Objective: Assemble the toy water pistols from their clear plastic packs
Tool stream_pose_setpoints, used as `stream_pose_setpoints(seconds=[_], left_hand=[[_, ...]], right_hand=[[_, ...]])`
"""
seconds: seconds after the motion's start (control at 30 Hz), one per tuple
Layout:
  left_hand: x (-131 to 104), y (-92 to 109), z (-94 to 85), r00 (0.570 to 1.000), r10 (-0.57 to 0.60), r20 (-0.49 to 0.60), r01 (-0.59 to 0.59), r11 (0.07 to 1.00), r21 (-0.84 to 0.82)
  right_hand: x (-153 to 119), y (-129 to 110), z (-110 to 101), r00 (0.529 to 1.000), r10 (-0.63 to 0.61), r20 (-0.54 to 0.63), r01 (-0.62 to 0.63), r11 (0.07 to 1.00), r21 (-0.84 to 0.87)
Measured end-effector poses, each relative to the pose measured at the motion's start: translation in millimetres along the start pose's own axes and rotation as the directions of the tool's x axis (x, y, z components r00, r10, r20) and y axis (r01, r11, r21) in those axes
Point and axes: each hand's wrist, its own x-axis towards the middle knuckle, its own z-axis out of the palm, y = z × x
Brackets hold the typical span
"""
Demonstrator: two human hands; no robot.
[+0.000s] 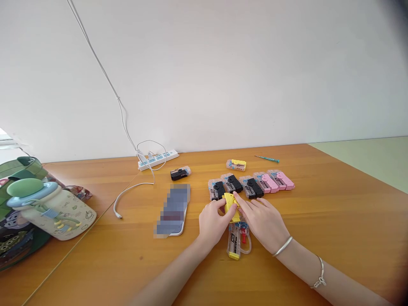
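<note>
A small yellow toy water gun (233,242) with a clear, printed body lies in front of me. Its yellow part (228,208) is between my two hands. My left hand (214,220) closes on that part from the left, thumb across its lower side. From the right, the fingers of my right hand (262,220) press on its upper right side. A clear loop of tube and a small red piece (244,237) show beside the clear body. Just beyond my hands stand several folded water guns, black ones (234,183) and pink ones (268,182), in a row.
A phone (174,210) lies left of my hands. Farther back are a black water gun (180,173), a yellow one (236,165) and a thin screwdriver (267,159). A power strip (159,159) with white cables sits by the wall; a bottle (60,212) leans at far left.
</note>
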Motion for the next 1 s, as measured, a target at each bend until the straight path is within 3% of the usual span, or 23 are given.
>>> stream_pose_setpoints(seconds=[0.17, 0.53, 0.67, 0.8, 0.9, 1.0], left_hand=[[-0.4, 1.3, -0.8, 1.0, -0.008, 0.008, 0.008, 1.0, -0.022], [-1.2, 3.5, -1.8, 1.0, -0.002, -0.001, 0.002, 0.998, -0.063], [-1.6, 4.2, -1.6, 1.0, 0.019, -0.004, -0.019, 0.996, -0.091], [-2.3, 4.7, -2.0, 0.998, 0.063, 0.002, -0.063, 0.995, -0.082], [-2.8, 5.0, -1.8, 0.996, 0.086, -0.003, -0.086, 0.994, -0.069], [-3.2, 4.4, -0.8, 0.995, 0.101, -0.008, -0.102, 0.993, -0.059]], right_hand=[[-0.4, 6.7, 1.2, 0.995, 0.091, 0.04, -0.098, 0.973, 0.208], [1.1, 5.3, -2.3, 0.967, 0.214, 0.142, -0.253, 0.888, 0.385], [5.1, 5.4, -8.1, 0.927, 0.256, 0.275, -0.372, 0.732, 0.571], [6.5, 6.5, -7.4, 0.895, 0.249, 0.371, -0.447, 0.487, 0.751], [6.9, 6.1, -6.0, 0.862, 0.259, 0.435, -0.498, 0.281, 0.82], [7.7, 5.7, -5.6, 0.84, 0.298, 0.453, -0.512, 0.163, 0.843]])
